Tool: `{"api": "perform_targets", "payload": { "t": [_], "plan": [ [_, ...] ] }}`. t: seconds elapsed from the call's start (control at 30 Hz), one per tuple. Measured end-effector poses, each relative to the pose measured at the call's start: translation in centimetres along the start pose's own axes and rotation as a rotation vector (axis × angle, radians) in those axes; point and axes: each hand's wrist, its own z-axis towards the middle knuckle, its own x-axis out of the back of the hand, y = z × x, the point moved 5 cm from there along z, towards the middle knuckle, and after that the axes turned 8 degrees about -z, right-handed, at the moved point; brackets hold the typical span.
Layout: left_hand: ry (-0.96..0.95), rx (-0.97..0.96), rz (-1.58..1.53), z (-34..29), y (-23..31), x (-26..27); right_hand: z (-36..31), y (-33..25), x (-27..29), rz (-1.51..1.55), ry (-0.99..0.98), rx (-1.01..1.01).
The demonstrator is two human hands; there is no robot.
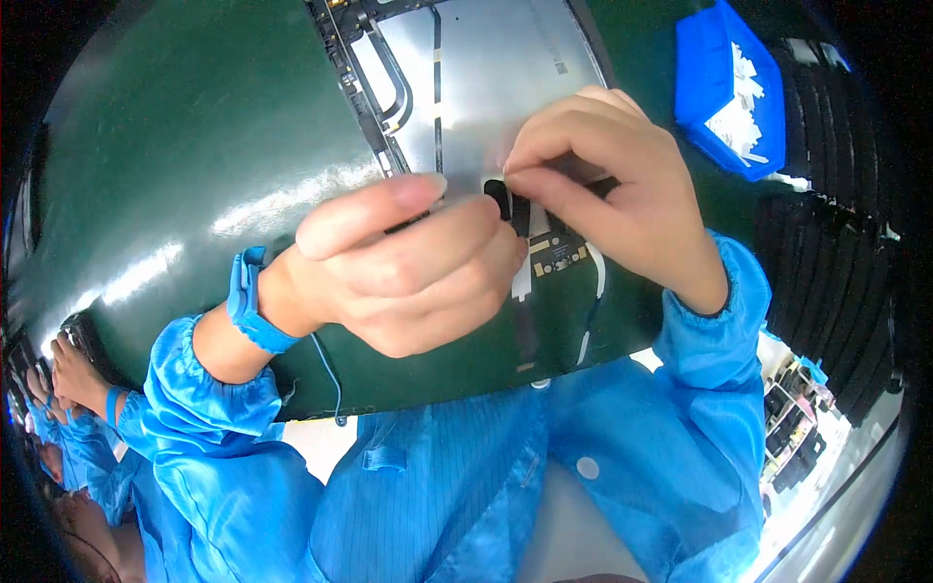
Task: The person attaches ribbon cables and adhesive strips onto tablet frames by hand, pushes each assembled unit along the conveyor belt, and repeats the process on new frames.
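Note:
An opened flat electronic device point(496, 68) with a silver metal plate, dark frame and thin black flex cables lies in front of me. My left hand point(413, 267) is curled over its near left part, fingers bent inward; what they hold, if anything, is hidden. My right hand point(622, 165) pinches thumb and forefinger together over the plate's near edge, on something too small to make out. Just below that pinch, between the hands, is a small black piece point(498, 197). A dark circuit board point(561, 255) with gold contacts shows under my right hand, beside a white-and-black cable point(594, 291).
On the right stands a blue bin point(702, 92) holding white strips. Black ribbed material point(826, 262) runs beyond the green table point(175, 126). A blue wrist strap point(255, 306) circles my left wrist, its cord point(330, 374) hanging below. Co-workers' hands point(78, 374) are at far left.

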Motion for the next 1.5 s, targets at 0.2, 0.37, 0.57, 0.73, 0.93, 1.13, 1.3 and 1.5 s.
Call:
{"api": "perform_targets", "payload": {
  "t": [0.2, 0.37, 0.57, 0.73, 0.93, 1.13, 1.3, 1.5],
  "plan": [
    [0.24, -0.236, -0.192, -0.6, 1.3, 0.2, 0.1, 0.5, 2.5, -0.3, 0.277, -0.099],
    [0.004, 0.408, -0.409, 1.2, -4.0, -1.0, -6.4, 7.0, 11.9, -0.562, 0.737, -0.388],
    [-0.185, 1.109, -0.557, -0.7, -7.7, -5.0, -5.6, 7.5, 11.9, -1.274, 0.531, -0.339],
    [0.697, 0.363, -0.884, -2.4, -7.3, -6.1, -3.0, 1.7, 5.3, -0.741, 0.118, 0.011],
    [0.403, 0.538, -0.659, -2.0, -6.1, -4.7, -2.8, -0.8, 0.3, -0.317, -0.086, 0.349],
    [0.132, 0.673, -0.448, -0.9, -5.3, -3.7, -2.8, -1.6, -0.3, -0.256, -0.168, 0.342],
    [-0.125, 0.759, -0.268, -0.5, -5.5, -3.2, -2.0, -0.8, -0.6, -0.293, -0.182, 0.276],
    [-0.153, 0.758, -0.262, 0.2, -5.9, -3.2, -0.7, -0.1, -0.6, -0.346, -0.139, 0.253]
  ]
}}
